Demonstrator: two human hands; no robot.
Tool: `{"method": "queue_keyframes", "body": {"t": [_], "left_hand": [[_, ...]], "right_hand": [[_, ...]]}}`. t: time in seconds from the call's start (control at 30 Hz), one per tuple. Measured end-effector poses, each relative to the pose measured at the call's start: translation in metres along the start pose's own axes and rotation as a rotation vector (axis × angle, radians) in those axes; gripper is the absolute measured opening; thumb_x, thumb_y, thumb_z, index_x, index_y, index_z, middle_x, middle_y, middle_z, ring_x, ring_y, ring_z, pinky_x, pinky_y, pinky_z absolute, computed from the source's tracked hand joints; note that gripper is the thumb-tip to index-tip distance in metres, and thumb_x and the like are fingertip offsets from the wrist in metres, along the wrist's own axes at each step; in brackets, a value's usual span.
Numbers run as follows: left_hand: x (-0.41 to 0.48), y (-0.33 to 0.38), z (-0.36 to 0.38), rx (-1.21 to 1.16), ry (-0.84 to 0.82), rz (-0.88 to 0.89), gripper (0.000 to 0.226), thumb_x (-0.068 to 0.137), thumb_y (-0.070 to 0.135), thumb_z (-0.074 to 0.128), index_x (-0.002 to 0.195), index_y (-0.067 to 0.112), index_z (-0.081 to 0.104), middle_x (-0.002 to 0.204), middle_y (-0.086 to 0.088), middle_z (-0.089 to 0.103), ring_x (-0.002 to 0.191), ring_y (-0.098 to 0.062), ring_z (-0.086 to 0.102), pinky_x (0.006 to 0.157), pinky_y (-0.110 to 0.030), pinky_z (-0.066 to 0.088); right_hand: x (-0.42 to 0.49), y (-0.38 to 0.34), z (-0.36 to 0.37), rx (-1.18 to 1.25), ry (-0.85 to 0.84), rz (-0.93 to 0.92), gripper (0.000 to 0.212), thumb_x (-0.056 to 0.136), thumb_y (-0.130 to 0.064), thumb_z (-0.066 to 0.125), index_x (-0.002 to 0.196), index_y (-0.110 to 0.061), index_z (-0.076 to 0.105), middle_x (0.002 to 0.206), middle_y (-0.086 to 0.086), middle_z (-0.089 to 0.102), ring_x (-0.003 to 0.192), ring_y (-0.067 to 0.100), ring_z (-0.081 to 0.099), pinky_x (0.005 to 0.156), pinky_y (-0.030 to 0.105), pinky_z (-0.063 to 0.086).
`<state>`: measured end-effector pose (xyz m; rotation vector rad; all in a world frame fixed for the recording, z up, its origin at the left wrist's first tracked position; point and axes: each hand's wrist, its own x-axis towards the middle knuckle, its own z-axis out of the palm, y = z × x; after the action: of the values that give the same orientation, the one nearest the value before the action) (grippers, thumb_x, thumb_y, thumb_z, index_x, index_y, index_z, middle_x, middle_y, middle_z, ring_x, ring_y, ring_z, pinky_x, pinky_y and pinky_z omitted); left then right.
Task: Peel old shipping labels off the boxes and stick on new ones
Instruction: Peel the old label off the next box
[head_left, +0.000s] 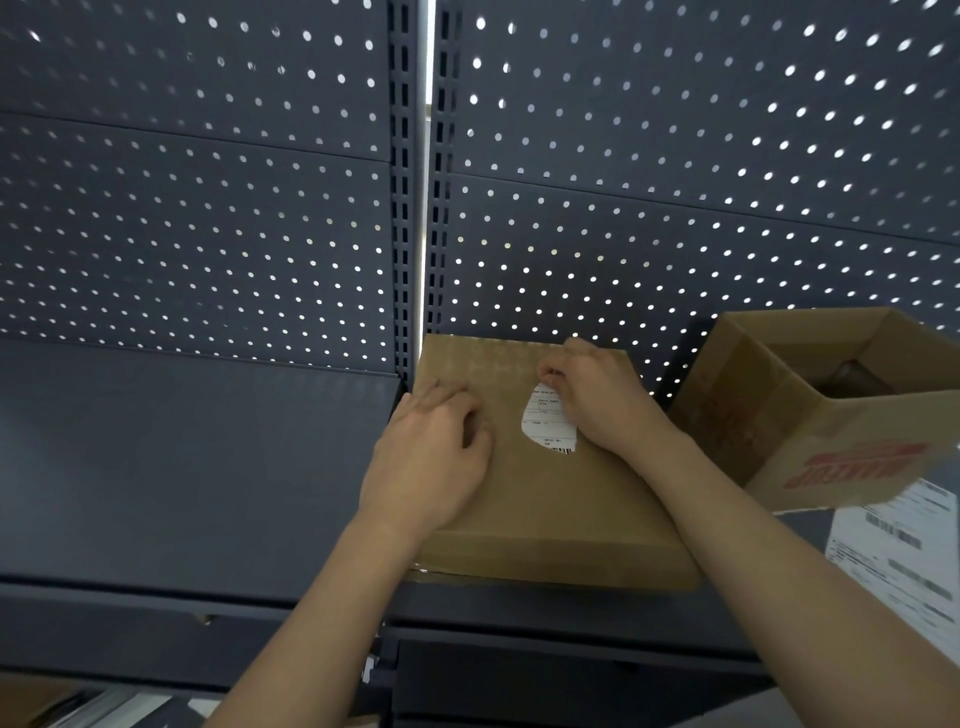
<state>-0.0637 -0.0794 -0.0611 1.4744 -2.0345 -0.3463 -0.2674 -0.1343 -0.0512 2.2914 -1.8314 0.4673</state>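
**Pinching at a label on the closed box**

Pinching the top edge of the white label (545, 423) with the fingers (551, 373) of the right hand (597, 402): thumb and forefinger pressed together, the others curled over the label's right side. Pressing down on the closed box (545, 499) with the left hand (431, 457), its fingers (447, 395) loosely bent and close together, tips on the cardboard near the left rear corner, gripping nothing. Label near the middle of that box's top, barcode end towards the camera. Cannot tell how much of it is lifted.

Counted: two hands, two cardboard boxes, one label, one printed sheet. To the right of the closed box, an open box (831, 415) with red print on its side and something dark inside, too dim to name. In front of that, a white printed sheet (904, 545), blurred.

All resting on a dark grey metal shelf (182, 467), backed by perforated panels (208, 208) with a slotted upright (400, 208) between them and light showing through the holes.
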Motion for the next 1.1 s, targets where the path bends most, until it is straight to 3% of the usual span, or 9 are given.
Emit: {"method": "queue_keyframes", "body": {"t": [0.3, 0.5, 0.67, 0.9, 1.0, 1.1], "left_hand": [[-0.0006, 0.0022, -0.0026, -0.004, -0.024, -0.024, 0.03, 0.098, 0.033, 0.046, 0.12, 0.021, 0.062, 0.146, 0.013, 0.045, 0.136, -0.006, 0.028, 0.112, -0.032, 0.025], [-0.0004, 0.0031, -0.0031, -0.001, -0.011, -0.015, 0.028, 0.097, 0.031, 0.047, 0.117, 0.02, 0.062, 0.139, 0.014, 0.049, 0.127, -0.003, 0.032, 0.104, -0.028, 0.029], [-0.0014, 0.0038, -0.004, 0.001, -0.023, -0.026, 0.03, 0.097, 0.031, 0.047, 0.121, 0.02, 0.062, 0.141, 0.014, 0.048, 0.129, -0.005, 0.032, 0.111, -0.032, 0.027], [-0.0013, 0.0039, -0.0038, 0.001, -0.032, -0.033, 0.03, 0.098, 0.031, 0.046, 0.121, 0.019, 0.062, 0.143, 0.013, 0.047, 0.134, -0.007, 0.031, 0.113, -0.031, 0.022], [-0.001, 0.0034, -0.0032, -0.007, -0.033, -0.033, 0.031, 0.098, 0.032, 0.046, 0.123, 0.02, 0.061, 0.146, 0.013, 0.044, 0.137, -0.005, 0.027, 0.114, -0.03, 0.02], [-0.0005, 0.0028, -0.0023, -0.009, -0.037, -0.033, 0.031, 0.098, 0.032, 0.046, 0.123, 0.02, 0.061, 0.146, 0.012, 0.044, 0.137, -0.006, 0.029, 0.115, -0.031, 0.021]], "right_hand": [[-0.0042, 0.0035, -0.0016, 0.158, 0.022, 0.06, 0.016, 0.096, -0.018, 0.055, 0.094, -0.016, 0.071, 0.09, 0.002, 0.061, 0.08, 0.024, 0.061, 0.08, 0.044, 0.049], [-0.0016, 0.0018, 0.0005, 0.061, -0.002, 0.008, 0.017, 0.097, -0.017, 0.054, 0.093, -0.018, 0.07, 0.088, 0.001, 0.059, 0.072, 0.02, 0.058, 0.073, 0.039, 0.051], [0.0, 0.0013, 0.0014, -0.026, -0.024, -0.01, 0.019, 0.098, -0.019, 0.049, 0.094, -0.017, 0.067, 0.086, -0.002, 0.053, 0.068, 0.017, 0.053, 0.069, 0.038, 0.049], [0.0015, 0.0004, 0.0002, 0.012, -0.09, 0.004, 0.021, 0.097, -0.012, 0.047, 0.081, -0.026, 0.047, 0.083, -0.007, 0.042, 0.06, 0.0, 0.034, 0.057, 0.022, 0.029], [-0.0001, 0.0028, 0.0037, 0.05, -0.025, 0.042, 0.015, 0.094, -0.012, 0.052, 0.084, -0.022, 0.057, 0.084, -0.006, 0.05, 0.066, 0.009, 0.048, 0.067, 0.027, 0.042], [-0.0027, 0.0032, 0.0005, 0.24, -0.014, 0.077, 0.011, 0.098, -0.02, 0.053, 0.102, -0.017, 0.062, 0.099, -0.002, 0.058, 0.086, 0.012, 0.053, 0.077, 0.023, 0.039]]}}
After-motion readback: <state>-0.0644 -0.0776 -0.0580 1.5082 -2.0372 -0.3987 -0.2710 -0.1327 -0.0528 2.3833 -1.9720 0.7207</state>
